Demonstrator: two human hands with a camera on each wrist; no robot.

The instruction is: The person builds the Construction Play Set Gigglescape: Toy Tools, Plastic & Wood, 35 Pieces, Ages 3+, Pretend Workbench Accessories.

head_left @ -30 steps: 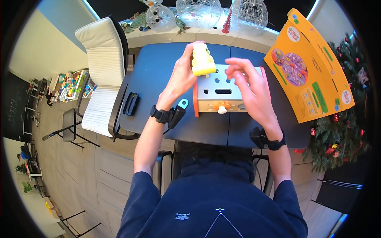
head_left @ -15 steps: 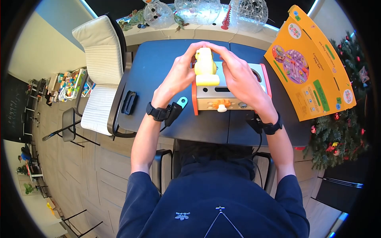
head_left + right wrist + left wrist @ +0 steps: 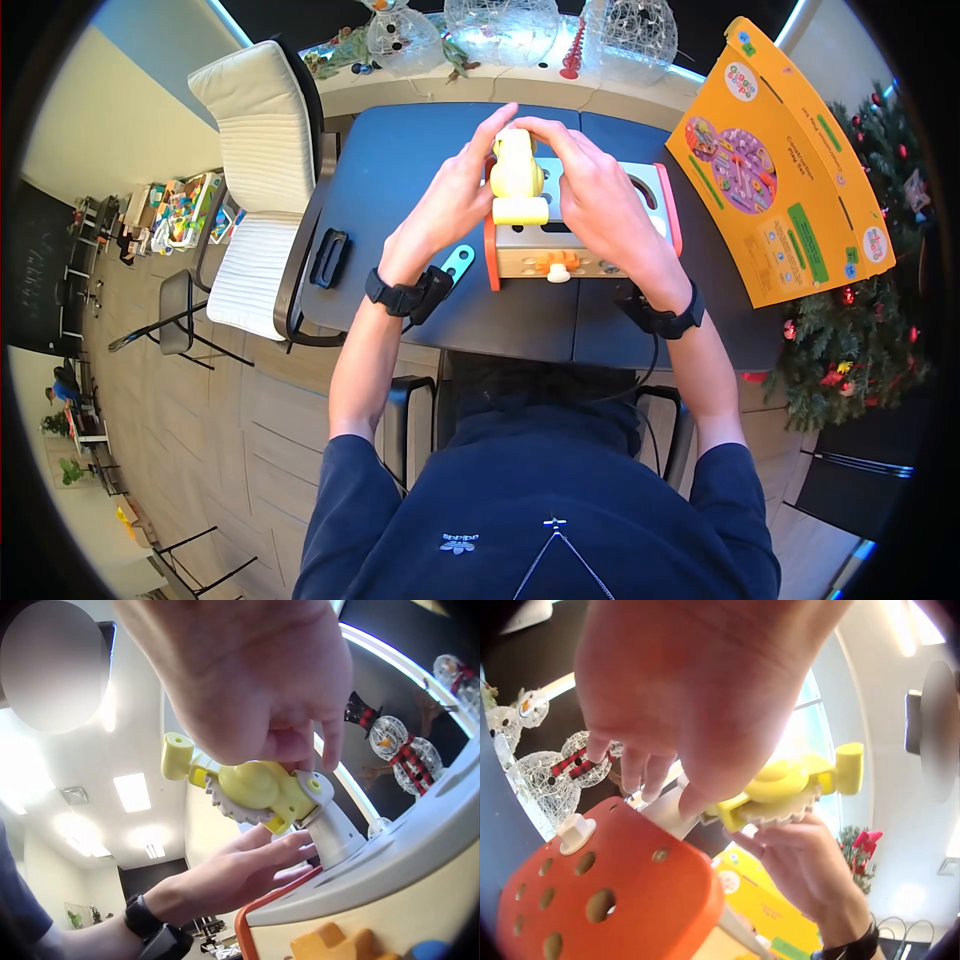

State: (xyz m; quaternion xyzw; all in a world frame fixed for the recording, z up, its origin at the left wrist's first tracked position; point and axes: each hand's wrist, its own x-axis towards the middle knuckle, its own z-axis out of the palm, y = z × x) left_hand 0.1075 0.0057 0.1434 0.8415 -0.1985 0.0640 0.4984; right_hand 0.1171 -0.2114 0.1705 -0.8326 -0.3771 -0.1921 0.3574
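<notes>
A yellow toy piece (image 3: pixel 517 175) with a cylindrical end stands above the grey top of a toy workbench (image 3: pixel 515 265). In the right wrist view its grey toothed disc (image 3: pixel 234 808) hangs beneath the yellow body, whose far end meets a grey post (image 3: pixel 334 834) on the bench top. My left hand (image 3: pixel 445 205) grips the far end from the left, thumb and fingers around the joint. From the right, my right hand (image 3: pixel 605 210) holds the same end with bent fingers. The exact fingertip contacts are partly hidden.
An orange box (image 3: pixel 790 180) stands right of the bench. On the blue table (image 3: pixel 400 150) lie a black tray (image 3: pixel 329 258) and a turquoise strip (image 3: pixel 457 266) with holes, beside my left wrist. A white chair (image 3: pixel 250 200) is at left, a decorated tree (image 3: pixel 850 370) at right.
My right hand has come in from the right to the yellow piece. The piece has turned slightly and its cylindrical end sits lower in the head view.
</notes>
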